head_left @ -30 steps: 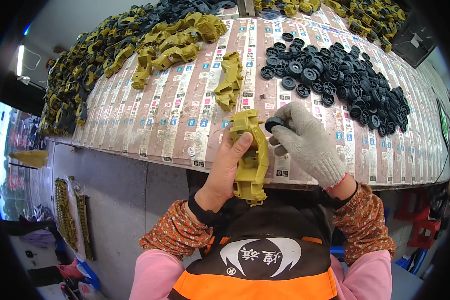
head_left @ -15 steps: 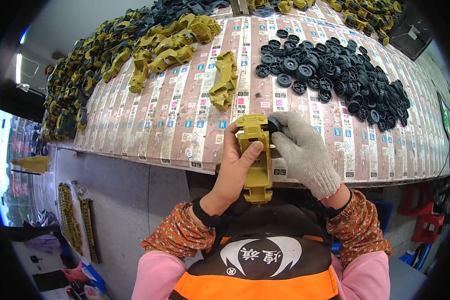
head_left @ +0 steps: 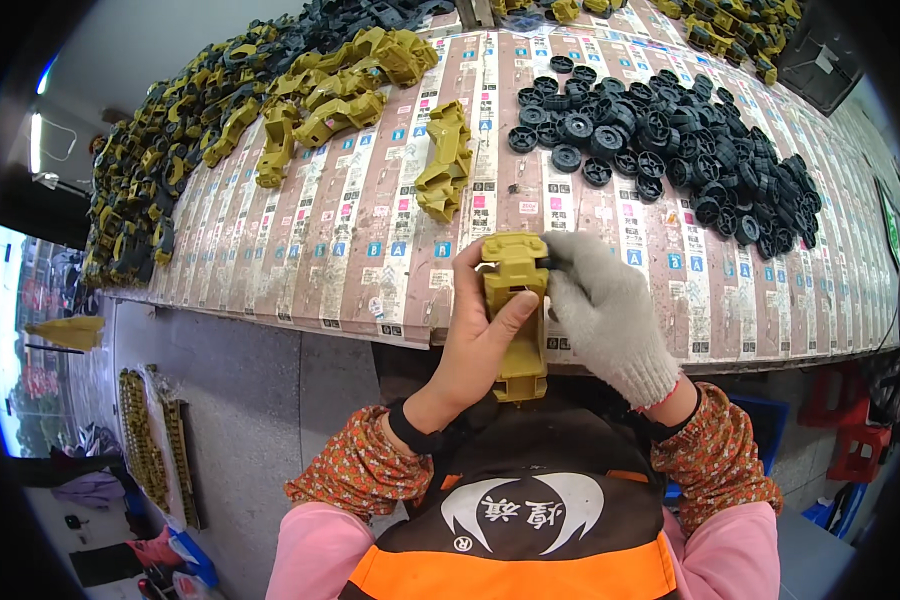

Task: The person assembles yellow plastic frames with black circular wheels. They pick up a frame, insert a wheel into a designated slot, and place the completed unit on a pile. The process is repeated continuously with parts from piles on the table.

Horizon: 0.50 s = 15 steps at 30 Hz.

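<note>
A mustard-yellow plastic toy car chassis (head_left: 517, 345) is held upright in front of my apron, near the table's front edge. My bare left hand (head_left: 485, 325) grips it, fingers behind its left side and thumb lying across its face. At the chassis's upper right side, my gloved right hand (head_left: 607, 310) closes on a black toy wheel (head_left: 544, 262). Only a dark sliver of that wheel shows; the glove covers the rest. Beyond the hands, a single yellow chassis (head_left: 444, 162) lies on the table.
Loose black wheels (head_left: 660, 135) form a heap at the back right. Several yellow chassis (head_left: 345, 100) lie back left, beside a big pile of yellow-and-black parts (head_left: 140, 190). Striped printed sheeting covers the table (head_left: 300, 285). Red stools (head_left: 858, 450) stand below on the right.
The wheel, visible beside the chassis before, is now mostly hidden by my right glove, pressed closer to the chassis side. The chassis has turned slightly, and my left thumb has shifted right a little.
</note>
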Tool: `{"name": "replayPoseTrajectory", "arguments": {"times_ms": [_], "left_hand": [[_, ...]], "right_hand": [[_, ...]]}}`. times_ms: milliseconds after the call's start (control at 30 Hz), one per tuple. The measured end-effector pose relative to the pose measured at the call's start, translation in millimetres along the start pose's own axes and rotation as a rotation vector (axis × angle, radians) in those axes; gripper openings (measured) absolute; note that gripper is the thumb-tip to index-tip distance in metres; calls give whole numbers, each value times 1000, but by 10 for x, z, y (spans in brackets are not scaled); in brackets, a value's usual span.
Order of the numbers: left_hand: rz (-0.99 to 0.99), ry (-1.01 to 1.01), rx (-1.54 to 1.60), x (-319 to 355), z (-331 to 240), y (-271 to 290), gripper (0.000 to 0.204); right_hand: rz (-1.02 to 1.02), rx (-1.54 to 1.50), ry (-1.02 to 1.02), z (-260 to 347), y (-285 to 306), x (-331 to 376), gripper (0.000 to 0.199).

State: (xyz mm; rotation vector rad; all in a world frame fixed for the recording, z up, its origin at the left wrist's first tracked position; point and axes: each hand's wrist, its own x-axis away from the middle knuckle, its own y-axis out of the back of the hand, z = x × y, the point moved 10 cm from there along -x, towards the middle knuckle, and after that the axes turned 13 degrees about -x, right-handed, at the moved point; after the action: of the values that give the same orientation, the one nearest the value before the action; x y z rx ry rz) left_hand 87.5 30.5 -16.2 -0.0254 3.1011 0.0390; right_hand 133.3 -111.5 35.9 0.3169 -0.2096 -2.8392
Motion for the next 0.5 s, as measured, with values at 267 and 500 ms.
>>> {"name": "replayPoseTrajectory", "arguments": {"times_ms": [267,500], "left_hand": [[154,-96,-304,23,-97,-131,76],[183,26,-53,-85,83,-79,68]], "right_hand": [[123,275,94,185,34,-25,26],[282,66,-455,-160,116,-381,19]]}}
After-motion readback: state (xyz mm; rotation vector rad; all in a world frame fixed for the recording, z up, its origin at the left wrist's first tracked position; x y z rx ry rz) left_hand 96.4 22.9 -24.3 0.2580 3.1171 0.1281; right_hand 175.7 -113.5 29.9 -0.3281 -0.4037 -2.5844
